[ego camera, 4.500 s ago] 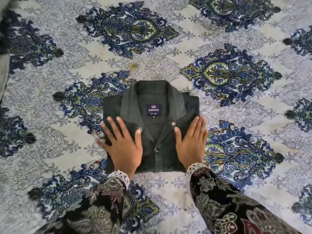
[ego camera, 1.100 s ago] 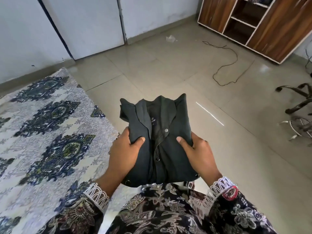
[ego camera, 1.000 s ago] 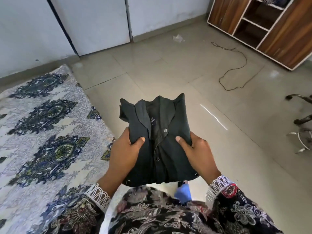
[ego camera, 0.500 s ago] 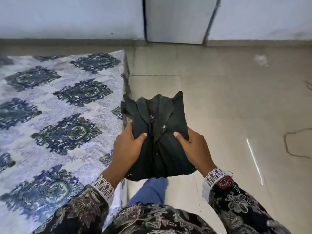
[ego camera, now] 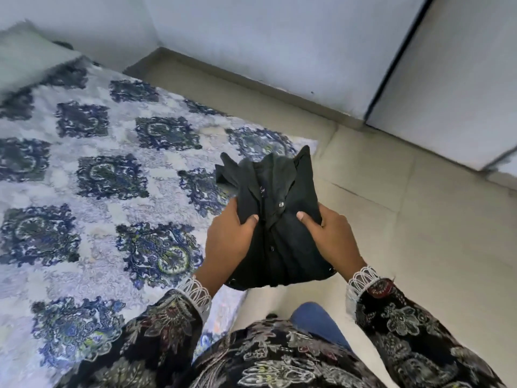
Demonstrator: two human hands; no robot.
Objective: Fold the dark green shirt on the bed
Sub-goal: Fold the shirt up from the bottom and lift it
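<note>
The dark green shirt (ego camera: pixel 282 219) is folded into a compact bundle, collar up and buttons facing me. It is held in the air over the right edge of the bed (ego camera: pixel 112 191). My left hand (ego camera: pixel 228 242) grips its left side with the thumb on top. My right hand (ego camera: pixel 333 239) grips its right side the same way. The fingers of both hands are hidden under the cloth.
The bed carries a white and blue patterned cover, with a grey pillow (ego camera: pixel 25 54) at its far left corner. Beige tiled floor (ego camera: pixel 419 219) lies to the right. A white wall (ego camera: pixel 279 46) and a white panel (ego camera: pixel 453 79) stand behind.
The shirt lay flat on the bed under both palms 4.5 s ago; now it is lifted in both hands. Over the last second my view swung left, from the floor back toward the bed.
</note>
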